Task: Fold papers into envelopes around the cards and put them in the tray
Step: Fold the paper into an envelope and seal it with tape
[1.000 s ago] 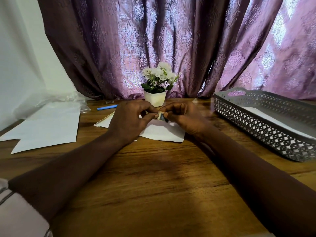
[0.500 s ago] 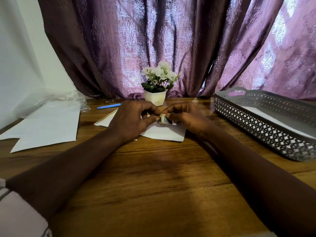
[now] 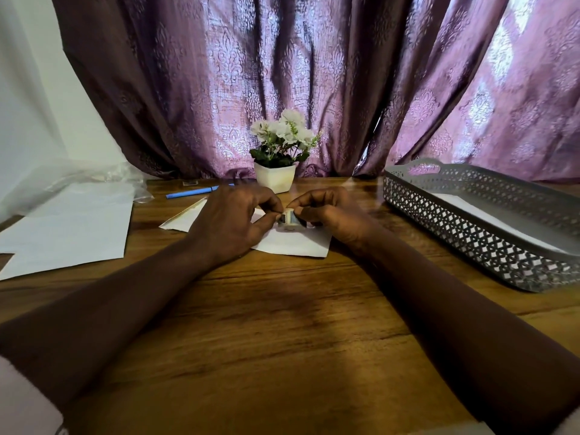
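A patterned purple curtain [image 3: 314, 73] (daylight is let through its folds) is hung across the back. A white wall [image 3: 28, 89] is seen at the left. The wooden table [image 3: 282, 324] is marked by dark grain.

Two forearms, bare from the sleeve hems up to the left hand [image 3: 229, 221] and right hand [image 3: 332, 215], enter from the lower corners of the frame. Left sleeve [image 3: 22, 400], lower left corner: pale pinkish-white cloth, soft and slightly fuzzy at the hem, with a thin grey line just showing at the bottom edge. Right sleeve [image 3: 568, 423], lower right corner: only a sliver of similar pale cloth shows, too little to tell more.
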Demonstrator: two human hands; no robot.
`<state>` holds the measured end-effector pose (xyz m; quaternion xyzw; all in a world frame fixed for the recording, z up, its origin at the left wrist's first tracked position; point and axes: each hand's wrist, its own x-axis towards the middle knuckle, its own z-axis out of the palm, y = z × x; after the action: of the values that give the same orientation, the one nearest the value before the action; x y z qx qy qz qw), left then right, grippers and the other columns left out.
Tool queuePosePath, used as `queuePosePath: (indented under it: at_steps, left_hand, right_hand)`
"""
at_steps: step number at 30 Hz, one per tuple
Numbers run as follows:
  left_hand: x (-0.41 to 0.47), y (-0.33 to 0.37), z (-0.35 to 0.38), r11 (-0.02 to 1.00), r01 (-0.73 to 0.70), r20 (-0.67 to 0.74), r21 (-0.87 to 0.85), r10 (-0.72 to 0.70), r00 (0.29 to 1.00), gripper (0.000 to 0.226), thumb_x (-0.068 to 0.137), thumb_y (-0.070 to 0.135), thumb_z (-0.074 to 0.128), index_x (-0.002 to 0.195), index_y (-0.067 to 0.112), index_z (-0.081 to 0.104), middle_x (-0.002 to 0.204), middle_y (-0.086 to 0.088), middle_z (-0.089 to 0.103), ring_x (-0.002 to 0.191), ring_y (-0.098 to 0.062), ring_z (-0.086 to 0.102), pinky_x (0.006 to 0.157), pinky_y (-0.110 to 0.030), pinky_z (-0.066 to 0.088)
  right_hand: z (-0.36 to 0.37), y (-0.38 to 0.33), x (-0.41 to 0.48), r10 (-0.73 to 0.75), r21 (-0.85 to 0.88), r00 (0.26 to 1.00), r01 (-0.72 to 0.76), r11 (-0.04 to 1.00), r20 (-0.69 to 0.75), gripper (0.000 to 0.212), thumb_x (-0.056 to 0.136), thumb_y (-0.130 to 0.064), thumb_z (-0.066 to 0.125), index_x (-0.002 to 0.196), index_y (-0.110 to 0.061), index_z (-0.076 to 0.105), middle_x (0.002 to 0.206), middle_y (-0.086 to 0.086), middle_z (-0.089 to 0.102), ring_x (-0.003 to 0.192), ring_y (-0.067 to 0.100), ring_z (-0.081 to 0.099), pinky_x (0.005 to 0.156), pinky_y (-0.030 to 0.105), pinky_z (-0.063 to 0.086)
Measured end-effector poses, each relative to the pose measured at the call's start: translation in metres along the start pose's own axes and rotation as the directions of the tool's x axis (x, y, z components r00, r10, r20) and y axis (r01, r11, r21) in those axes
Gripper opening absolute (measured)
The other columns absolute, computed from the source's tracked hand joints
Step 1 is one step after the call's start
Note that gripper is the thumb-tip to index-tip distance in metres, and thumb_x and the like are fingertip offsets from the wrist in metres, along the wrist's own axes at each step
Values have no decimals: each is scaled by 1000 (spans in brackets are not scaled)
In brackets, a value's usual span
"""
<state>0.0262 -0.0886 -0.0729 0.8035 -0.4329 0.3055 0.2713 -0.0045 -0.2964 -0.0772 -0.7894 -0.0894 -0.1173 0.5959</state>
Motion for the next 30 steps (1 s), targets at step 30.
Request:
queuePosePath:
  at_steps: [30]
  left_hand:
    - [0, -15, 11, 926, 223, 72, -306, -211, 975, 20, 83, 10, 82, 98, 21, 73, 89, 7, 74, 83, -11, 69, 78, -34, 60]
  right_hand:
    - [1, -1, 1, 18, -56, 998, -15, 998, 60, 18, 94, 4, 56, 104, 6, 71, 91, 16, 69, 81, 15, 57, 73, 27, 44]
